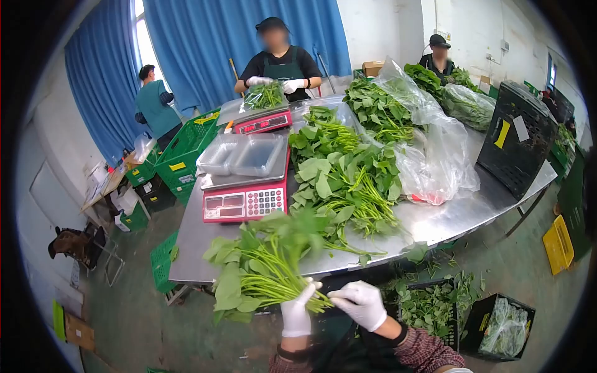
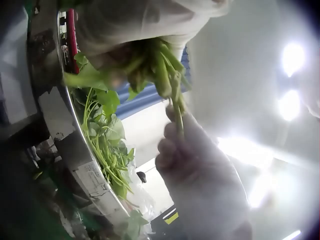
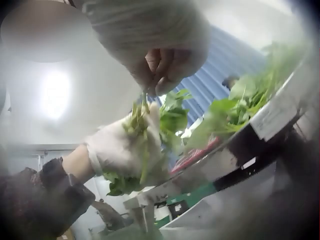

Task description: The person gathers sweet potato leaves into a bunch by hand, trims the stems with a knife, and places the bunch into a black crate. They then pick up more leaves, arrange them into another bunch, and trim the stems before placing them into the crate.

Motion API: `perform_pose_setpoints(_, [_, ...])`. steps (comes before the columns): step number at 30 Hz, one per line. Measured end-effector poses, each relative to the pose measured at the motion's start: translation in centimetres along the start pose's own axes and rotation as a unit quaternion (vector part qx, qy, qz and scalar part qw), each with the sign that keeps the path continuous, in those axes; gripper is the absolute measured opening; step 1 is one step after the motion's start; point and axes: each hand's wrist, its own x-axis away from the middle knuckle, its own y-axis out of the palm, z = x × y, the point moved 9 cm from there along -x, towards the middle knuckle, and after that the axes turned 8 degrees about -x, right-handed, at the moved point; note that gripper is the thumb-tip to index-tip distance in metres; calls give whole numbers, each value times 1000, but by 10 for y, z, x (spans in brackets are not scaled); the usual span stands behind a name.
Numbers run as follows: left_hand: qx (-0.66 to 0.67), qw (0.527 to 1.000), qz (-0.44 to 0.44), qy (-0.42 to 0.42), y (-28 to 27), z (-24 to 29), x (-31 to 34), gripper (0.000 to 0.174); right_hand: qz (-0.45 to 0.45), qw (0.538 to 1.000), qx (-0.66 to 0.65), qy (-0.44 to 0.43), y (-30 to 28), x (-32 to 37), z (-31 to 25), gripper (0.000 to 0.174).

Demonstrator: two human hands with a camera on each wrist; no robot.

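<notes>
In the head view my gloved left hand (image 1: 296,316) grips a bunch of leafy green stems (image 1: 264,276), its leaves fanning out to the left in front of the table. The cut stem ends poke out past the fingers on the right. My gloved right hand (image 1: 362,304) is close beside them, thumb and fingertips together at the ends. From the left wrist, the right hand (image 2: 192,172) shows pinching one stem end (image 2: 179,117). The right wrist view has the left hand (image 3: 127,147) around the stems, with the right fingertips (image 3: 160,82) at their tips.
A red scale (image 1: 245,205) bearing clear plastic trays (image 1: 242,155) stands on the metal table (image 1: 435,227). Piled greens (image 1: 348,186) and plastic film (image 1: 435,165) lie rightward. Crates of greens (image 1: 429,311) sit on the floor. Across the table a person (image 1: 280,65) handles a bag.
</notes>
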Motion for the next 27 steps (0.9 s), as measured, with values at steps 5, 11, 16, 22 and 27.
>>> perform_pose_setpoints(5, [6,1000,-18,-10,-6,0,2,15,36,995,64,-65,-1,-14,-1,7])
perform_pose_setpoints(11, [174,983,-26,53,-24,23,-13,23,-31,883,468,-14,-59,-33,51,30])
perform_pose_setpoints(16, [162,984,44,59,-31,8,-18,25,-20,974,213,78,-63,-23,72,19])
perform_pose_setpoints(22, [62,997,37,18,-5,-16,-4,22,128,937,-257,200,-8,9,57,25])
perform_pose_setpoints(27, [56,996,18,64,-3,-9,-3,21,98,913,-294,266,22,29,69,28])
